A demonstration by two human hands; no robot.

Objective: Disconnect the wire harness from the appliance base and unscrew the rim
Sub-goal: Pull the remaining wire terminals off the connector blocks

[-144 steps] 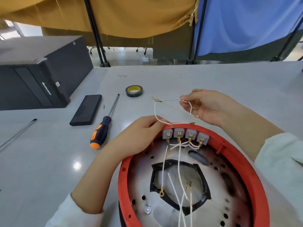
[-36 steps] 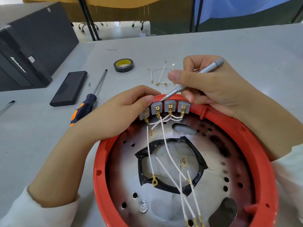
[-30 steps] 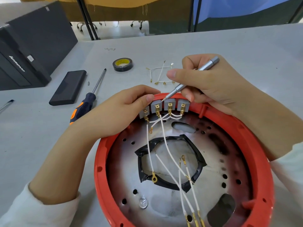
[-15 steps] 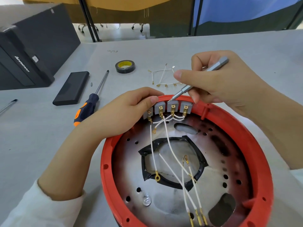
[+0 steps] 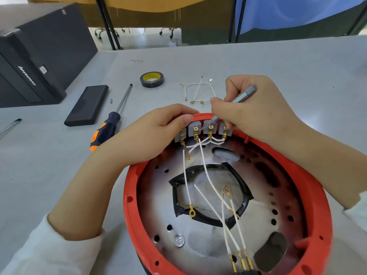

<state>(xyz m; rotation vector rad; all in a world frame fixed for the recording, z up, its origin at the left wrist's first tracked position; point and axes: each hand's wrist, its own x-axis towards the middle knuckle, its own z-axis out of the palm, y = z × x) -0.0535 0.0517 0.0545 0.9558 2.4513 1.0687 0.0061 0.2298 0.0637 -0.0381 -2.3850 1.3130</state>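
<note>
The appliance base [image 5: 198, 245] lies open side up in front of me, a metal plate ringed by a red rim [image 5: 317, 195]. A row of grey terminal blocks [image 5: 198, 131] with brass tabs sits at its far edge, and white wires [image 5: 208, 185] with brass ends run from them across the plate. My left hand [image 5: 147, 135] grips the rim beside the leftmost block. My right hand [image 5: 256, 110] holds a slim silver screwdriver [image 5: 242, 96] like a pen, its tip down at the blocks. A loose piece of white wire harness [image 5: 198, 90] lies on the table beyond.
An orange-and-navy screwdriver [image 5: 108, 130], a black flat case [image 5: 87, 105] and a roll of black tape [image 5: 152, 79] lie on the grey table to the left. A black computer tower [image 5: 39, 52] stands at the far left. A thin metal rod [image 5: 10, 127] shows at the left edge.
The harness piece once in my right hand now lies on the table, and that hand holds the silver screwdriver. In the last second its tip has dipped lower onto the blocks.
</note>
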